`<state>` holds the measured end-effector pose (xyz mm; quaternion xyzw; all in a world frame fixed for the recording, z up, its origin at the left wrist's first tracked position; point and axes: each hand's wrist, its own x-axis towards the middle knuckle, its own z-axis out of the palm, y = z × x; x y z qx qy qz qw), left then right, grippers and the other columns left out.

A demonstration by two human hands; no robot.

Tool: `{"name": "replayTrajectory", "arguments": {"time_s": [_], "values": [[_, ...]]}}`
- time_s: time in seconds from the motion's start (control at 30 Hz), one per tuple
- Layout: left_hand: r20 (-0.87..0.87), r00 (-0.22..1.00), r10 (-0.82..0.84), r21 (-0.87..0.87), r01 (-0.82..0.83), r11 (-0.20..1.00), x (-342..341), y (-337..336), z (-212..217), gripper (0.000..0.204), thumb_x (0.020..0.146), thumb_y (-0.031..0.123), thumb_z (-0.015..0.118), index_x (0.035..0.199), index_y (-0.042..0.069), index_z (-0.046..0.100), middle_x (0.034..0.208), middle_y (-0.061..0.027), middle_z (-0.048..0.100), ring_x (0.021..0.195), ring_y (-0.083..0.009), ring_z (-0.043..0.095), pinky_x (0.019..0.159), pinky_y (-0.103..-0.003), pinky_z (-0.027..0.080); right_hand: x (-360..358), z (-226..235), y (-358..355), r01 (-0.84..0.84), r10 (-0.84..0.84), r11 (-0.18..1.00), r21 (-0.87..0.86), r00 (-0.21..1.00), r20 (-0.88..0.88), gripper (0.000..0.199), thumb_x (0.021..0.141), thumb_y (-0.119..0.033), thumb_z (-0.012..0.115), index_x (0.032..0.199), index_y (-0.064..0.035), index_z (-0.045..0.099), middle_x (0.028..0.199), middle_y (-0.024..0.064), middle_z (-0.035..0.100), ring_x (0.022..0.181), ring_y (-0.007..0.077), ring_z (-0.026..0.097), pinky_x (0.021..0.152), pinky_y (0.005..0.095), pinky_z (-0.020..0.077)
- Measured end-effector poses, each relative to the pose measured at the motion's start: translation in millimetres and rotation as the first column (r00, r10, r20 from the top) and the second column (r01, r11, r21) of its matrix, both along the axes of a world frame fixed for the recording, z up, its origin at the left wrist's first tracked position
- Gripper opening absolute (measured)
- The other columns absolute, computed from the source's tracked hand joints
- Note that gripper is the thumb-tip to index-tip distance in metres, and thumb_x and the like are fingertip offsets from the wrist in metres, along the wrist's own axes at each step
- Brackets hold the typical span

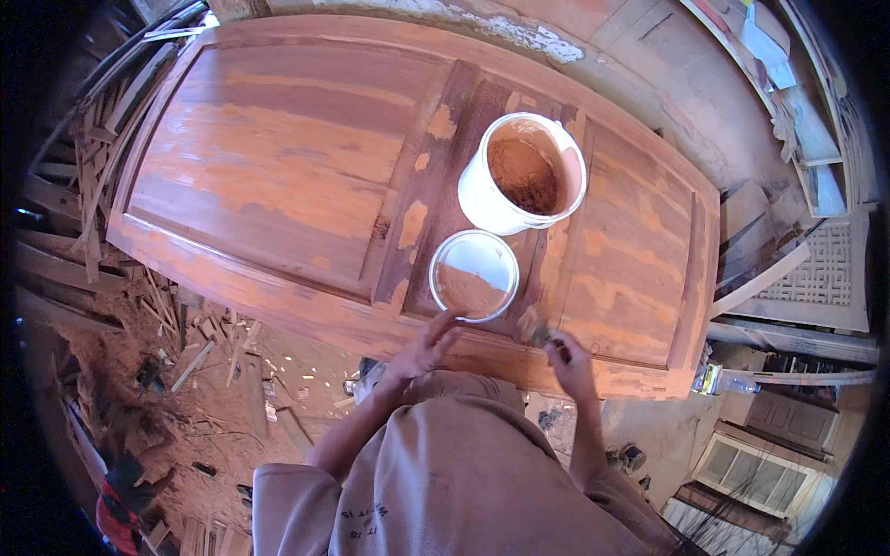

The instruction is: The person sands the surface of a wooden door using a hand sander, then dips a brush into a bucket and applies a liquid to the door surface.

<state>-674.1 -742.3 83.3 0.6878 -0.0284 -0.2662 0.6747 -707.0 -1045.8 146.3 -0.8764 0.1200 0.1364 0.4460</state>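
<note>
1. The door point(278, 241) lies flat, its near edge along the person's front; lighter orange patches mark its darker red-brown wood.
2. The white tub point(484, 196) stands on the door, right of its middle and nearer the far edge, with red-brown powder point(522, 169) inside and a pale pink patch on its inner wall.
3. The white lid point(484, 248) lies between the tub and the door's near edge, powder covering part of it.
4. The left hand point(425, 350) is loosely spread at the near edge, fingertips by the lid's rim; I cannot tell whether they touch it.
5. The right hand point(569, 360) has its fingers curled, pinching a small tool point(532, 328); the tool's end sits over the near edge, right of the lid, too blurred to identify.
6. Dark printed lettering runs across the left side of the brown shirt point(454, 473), partly lost in folds.
7. Beyond the door's near right corner lie a clear bottle point(739, 382) and a yellow-green packet point(710, 378), their markings too small to read.
8. Wood scraps point(250, 371) litter the floor off the near left corner.
</note>
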Motion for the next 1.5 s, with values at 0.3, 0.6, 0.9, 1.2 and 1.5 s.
{"name": "replayTrajectory", "arguments": {"time_s": [0.3,0.6,0.9,1.2,1.5], "values": [[-0.058,0.924,0.378,-0.054,-0.381,0.923,-18,80,4,0.037,0.101,0.023,0.047,0.131,0.000,0.051,0.127,-0.0132,0.057,0.118,-0.0226,0.055,0.100,-0.036,0.042,165,100,60,0.224,0.079,0.911,-0.346,0.729,0.680,0.039,0.093,-0.002,0.054,0.131,-0.0073,0.049,0.102,0.0139,0.061,0.083,0.0258,0.064,0.071,0.0384,0.0527],[-0.189,0.683,0.705,-0.034,-0.723,0.690,-74,111,-6,0.037,0.103,0.026,0.044,0.129,0.002,0.053,0.128,-0.0100,0.058,0.116,-0.0223,0.057,0.095,-0.034,0.046,168,74,70,-0.019,0.338,0.749,-0.662,0.871,0.357,0.062,0.091,-0.003,0.049,0.146,-0.0305,0.038,0.106,0.0169,0.056,0.088,0.0370,0.064,0.076,0.0503,0.0527],[-0.212,0.524,0.825,0.037,-0.839,0.543,-104,127,-22,0.034,0.102,0.027,0.045,0.122,0.002,0.058,0.117,-0.0078,0.063,0.106,-0.0185,0.062,0.090,-0.033,0.047,171,72,48,-0.114,0.352,0.827,-0.551,0.869,0.349,0.055,0.089,-0.003,0.051,0.143,-0.0143,0.045,0.105,0.0212,0.064,0.093,0.0372,0.063,0.081,0.0480,0.0490],[0.162,0.602,0.782,0.268,-0.789,0.553,-64,113,-12,0.028,0.098,0.021,0.051,0.117,0.002,0.060,0.114,-0.0149,0.065,0.100,-0.0257,0.064,0.085,-0.036,0.050,151,77,53,0.091,0.025,0.963,-0.253,0.907,0.420,0.045,0.094,-0.006,0.053,0.138,-0.0071,0.046,0.073,0.0091,0.055,0.064,0.0205,0.054,0.063,0.0357,0.0458],[0.595,0.804,-0.009,0.672,-0.491,0.555,119,104,-20,0.024,0.085,0.014,0.057,0.108,0.009,0.063,0.108,-0.0167,0.059,0.104,-0.0336,0.058,0.088,-0.045,0.048,119,59,39,0.106,-0.046,0.989,-0.101,0.880,0.473,0.046,0.094,-0.006,0.055,0.139,-0.0062,0.047,0.071,-0.0006,0.047,0.061,0.0086,0.044,0.056,0.0274,0.0398]]}}
